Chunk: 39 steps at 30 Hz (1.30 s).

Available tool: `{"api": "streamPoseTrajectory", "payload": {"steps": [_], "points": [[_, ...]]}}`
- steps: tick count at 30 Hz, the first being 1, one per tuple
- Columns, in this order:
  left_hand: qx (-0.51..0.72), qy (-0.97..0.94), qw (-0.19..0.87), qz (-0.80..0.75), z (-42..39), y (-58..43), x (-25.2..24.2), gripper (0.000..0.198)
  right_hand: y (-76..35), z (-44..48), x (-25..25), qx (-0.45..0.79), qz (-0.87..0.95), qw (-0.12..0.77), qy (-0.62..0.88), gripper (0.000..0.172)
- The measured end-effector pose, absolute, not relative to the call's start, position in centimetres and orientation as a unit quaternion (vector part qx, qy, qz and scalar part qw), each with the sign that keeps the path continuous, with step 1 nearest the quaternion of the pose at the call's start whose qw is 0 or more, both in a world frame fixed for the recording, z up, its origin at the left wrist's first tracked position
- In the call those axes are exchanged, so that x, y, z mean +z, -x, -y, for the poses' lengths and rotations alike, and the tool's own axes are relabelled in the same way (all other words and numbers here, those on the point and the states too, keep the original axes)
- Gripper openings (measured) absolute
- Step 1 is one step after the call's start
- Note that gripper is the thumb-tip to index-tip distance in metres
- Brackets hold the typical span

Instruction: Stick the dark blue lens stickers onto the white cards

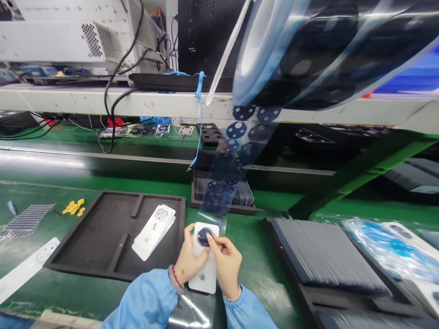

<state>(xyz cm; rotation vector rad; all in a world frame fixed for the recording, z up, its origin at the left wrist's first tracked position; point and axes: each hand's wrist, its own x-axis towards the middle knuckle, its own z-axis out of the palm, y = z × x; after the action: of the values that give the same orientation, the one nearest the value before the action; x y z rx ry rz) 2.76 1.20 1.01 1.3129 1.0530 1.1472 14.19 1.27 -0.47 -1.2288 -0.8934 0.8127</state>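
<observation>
A white phone back cover (202,276) lies upright before me at the bench's front. My left hand (188,260) is closed around its left edge, the thumb resting across the face. At its upper end sits a dark round camera sticker with holes (203,236), and my right hand (224,258) pinches that sticker at its right side. Just beyond the cover, a clear strip of the same dark stickers (222,169) hangs from a big roll (302,59). A small stack of white covers (154,233) rests in the black tray (82,272) to the left.
Yellow round pieces (73,207) and a single white cover (27,269) lie on the left. Grey panels (325,251) fill a black tray on the right, beside plastic-wrapped covers (387,242). A rack of thin plates (247,194) stands behind. A blue coiled cord (199,119) dangles from the shelf.
</observation>
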Motion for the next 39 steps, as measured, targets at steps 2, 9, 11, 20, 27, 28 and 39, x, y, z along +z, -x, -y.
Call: {"api": "streamPoseTrajectory", "payload": {"steps": [2, 9, 11, 20, 27, 28, 39], "points": [[0.48, -0.549, 0.527, -0.436, -1.2, -2.8, 1.1, 0.062, -14.1, -1.2, -0.5, 0.359, 0.389, 0.653, 0.541, 0.034], [0.481, -0.554, 0.523, -0.434, -1.1, -2.7, 1.3, 0.061, -14.0, -1.1, -0.4, 0.36, 0.381, 0.661, 0.537, 0.036], [0.481, -0.551, 0.524, -0.437, -1.1, -2.8, 1.4, 0.062, -14.0, -1.2, -0.3, 0.357, 0.386, 0.657, 0.54, 0.036], [0.479, -0.544, 0.525, -0.446, -1.1, -2.8, 1.5, 0.064, -14.0, -1.2, -1.1, 0.356, 0.395, 0.652, 0.541, 0.033], [0.482, -0.572, 0.504, -0.432, -0.9, -2.7, 1.6, 0.06, -13.9, -1.0, -0.2, 0.307, 0.426, 0.654, 0.545, 0.032], [0.485, -0.574, 0.502, -0.428, -0.9, -2.7, 1.6, 0.057, -13.9, -0.9, -0.1, 0.293, 0.436, 0.654, 0.544, 0.032], [0.562, -0.49, 0.452, -0.489, -0.1, -3.9, 0.8, 0.039, -15.1, -0.8, -0.2, -0.088, 0.652, 0.56, 0.504, 0.017]]}}
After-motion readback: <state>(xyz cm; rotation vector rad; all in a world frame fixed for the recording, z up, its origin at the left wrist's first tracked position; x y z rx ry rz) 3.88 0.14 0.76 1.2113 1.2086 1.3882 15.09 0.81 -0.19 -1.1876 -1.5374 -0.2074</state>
